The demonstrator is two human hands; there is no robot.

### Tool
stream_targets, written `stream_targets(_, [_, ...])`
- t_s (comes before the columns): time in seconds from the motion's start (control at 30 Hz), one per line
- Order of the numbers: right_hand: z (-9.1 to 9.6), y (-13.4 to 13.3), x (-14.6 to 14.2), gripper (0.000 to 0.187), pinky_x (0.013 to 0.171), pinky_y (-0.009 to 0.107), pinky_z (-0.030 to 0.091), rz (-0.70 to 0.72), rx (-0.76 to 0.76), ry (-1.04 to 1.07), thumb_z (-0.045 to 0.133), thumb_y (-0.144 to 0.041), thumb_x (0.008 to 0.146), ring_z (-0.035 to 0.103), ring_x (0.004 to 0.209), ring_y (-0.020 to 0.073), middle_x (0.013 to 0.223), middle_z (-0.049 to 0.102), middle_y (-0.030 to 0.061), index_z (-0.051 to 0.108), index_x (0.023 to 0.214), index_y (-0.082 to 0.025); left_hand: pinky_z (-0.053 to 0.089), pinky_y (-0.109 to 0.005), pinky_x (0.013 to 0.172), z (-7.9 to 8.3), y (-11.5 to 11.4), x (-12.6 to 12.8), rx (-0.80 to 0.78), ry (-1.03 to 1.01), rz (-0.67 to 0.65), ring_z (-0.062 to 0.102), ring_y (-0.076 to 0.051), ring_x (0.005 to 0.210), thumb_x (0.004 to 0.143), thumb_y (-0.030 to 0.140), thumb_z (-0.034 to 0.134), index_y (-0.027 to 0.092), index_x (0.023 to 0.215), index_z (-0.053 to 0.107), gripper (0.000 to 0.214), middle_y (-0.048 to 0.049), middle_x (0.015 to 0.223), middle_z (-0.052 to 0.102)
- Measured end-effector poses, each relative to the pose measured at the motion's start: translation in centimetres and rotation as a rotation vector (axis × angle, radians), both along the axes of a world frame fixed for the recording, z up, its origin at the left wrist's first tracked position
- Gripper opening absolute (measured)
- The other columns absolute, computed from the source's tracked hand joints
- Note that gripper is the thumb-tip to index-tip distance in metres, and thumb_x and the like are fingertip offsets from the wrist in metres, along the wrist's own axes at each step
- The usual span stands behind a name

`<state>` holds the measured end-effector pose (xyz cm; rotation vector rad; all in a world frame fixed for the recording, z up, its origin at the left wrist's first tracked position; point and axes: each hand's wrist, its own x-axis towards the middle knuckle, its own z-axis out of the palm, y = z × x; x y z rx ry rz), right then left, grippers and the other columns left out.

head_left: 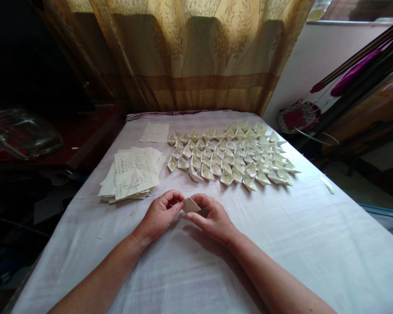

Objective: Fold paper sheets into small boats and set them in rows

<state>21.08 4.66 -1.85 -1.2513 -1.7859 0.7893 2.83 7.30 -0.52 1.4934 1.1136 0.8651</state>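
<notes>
A small folded piece of white paper (191,205) is pinched between both my hands just above the white cloth-covered table (281,244). My left hand (160,214) grips its left side with thumb and fingers closed. My right hand (211,218) holds its right side, fingers curled around it. Beyond my hands, several folded paper boats (231,157) lie in rows. A stack of flat paper sheets (132,174) with writing on them rests to the left of the boats.
A single loose sheet (155,132) lies at the far left of the table. A patterned curtain (183,56) hangs behind. A glass jug (21,133) sits on a dark shelf at left; a rack with bags (301,117) stands at right.
</notes>
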Motion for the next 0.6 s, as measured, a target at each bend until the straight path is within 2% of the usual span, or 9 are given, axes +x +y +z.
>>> stream_targets(0.07, [-0.1, -0.1, -0.3, 0.003, 0.067, 0.025, 0.048, -0.026, 0.01, 0.021, 0.068, -0.022, 0.08, 0.064, 0.068, 0.0145, 0.075, 0.072, -0.002, 0.068, 0.083, -0.021, 0.048, -0.023, 0.065, -0.3, -0.2, 0.2, 0.018, -0.004, 0.008, 0.06, -0.012, 0.068, 0.081, 0.034, 0.061, 0.019, 0.083, 0.057, 0.016, 0.0028, 0.072, 0.061])
stream_targets(0.17, [-0.7, -0.1, -0.5, 0.012, 0.067, 0.025, 0.046, -0.077, 0.083, -0.003, 0.06, -0.015, 0.081, 0.065, 0.067, 0.0148, 0.073, 0.073, -0.0011, 0.07, 0.08, -0.022, 0.047, -0.022, 0.063, -0.5, -0.5, 0.2, 0.112, 0.111, 0.004, 0.06, -0.012, 0.068, 0.083, 0.028, 0.061, 0.019, 0.084, 0.059, 0.01, 0.003, 0.072, 0.062])
stream_targets(0.3, [-1.4, 0.0, 0.0, 0.013, 0.07, 0.028, 0.043, -0.125, 0.233, -0.208, 0.061, -0.013, 0.079, 0.064, 0.069, 0.0171, 0.072, 0.072, 0.0006, 0.07, 0.081, -0.022, 0.047, -0.023, 0.065, -0.1, -0.8, -0.2, 0.434, 0.304, 0.027, 0.062, -0.014, 0.074, 0.085, 0.019, 0.062, 0.021, 0.091, 0.066, 0.008, 0.0007, 0.082, 0.067])
stream_targets(0.4, [-1.3, 0.0, 0.4, 0.012, 0.071, 0.029, 0.039, -0.097, 0.335, -0.323, 0.062, -0.012, 0.078, 0.062, 0.069, 0.0172, 0.072, 0.071, 0.0009, 0.068, 0.08, -0.021, 0.048, -0.027, 0.073, 0.3, -0.8, -0.5, 0.645, 0.375, -0.003, 0.062, -0.016, 0.079, 0.087, 0.016, 0.061, 0.02, 0.084, 0.067, 0.007, -0.0006, 0.081, 0.068])
stream_targets(0.5, [-0.8, 0.1, 0.6, 0.011, 0.072, 0.03, 0.037, -0.081, 0.403, -0.421, 0.06, -0.012, 0.082, 0.059, 0.07, 0.0176, 0.074, 0.07, 0.0022, 0.067, 0.083, -0.021, 0.048, -0.028, 0.074, 0.4, -0.7, -0.8, 0.727, 0.418, -0.034, 0.062, -0.017, 0.079, 0.088, 0.016, 0.063, 0.02, 0.082, 0.067, 0.009, -0.0015, 0.08, 0.069])
stream_targets(0.6, [-0.3, 0.0, 0.6, 0.014, 0.072, 0.03, 0.036, -0.051, 0.462, -0.495, 0.055, -0.014, 0.09, 0.058, 0.072, 0.0178, 0.077, 0.07, 0.0033, 0.067, 0.089, -0.02, 0.049, -0.028, 0.074, 0.3, -0.7, -1.3, 0.724, 0.401, -0.042, 0.061, -0.017, 0.078, 0.09, 0.019, 0.063, 0.02, 0.082, 0.068, 0.01, -0.0015, 0.078, 0.069])
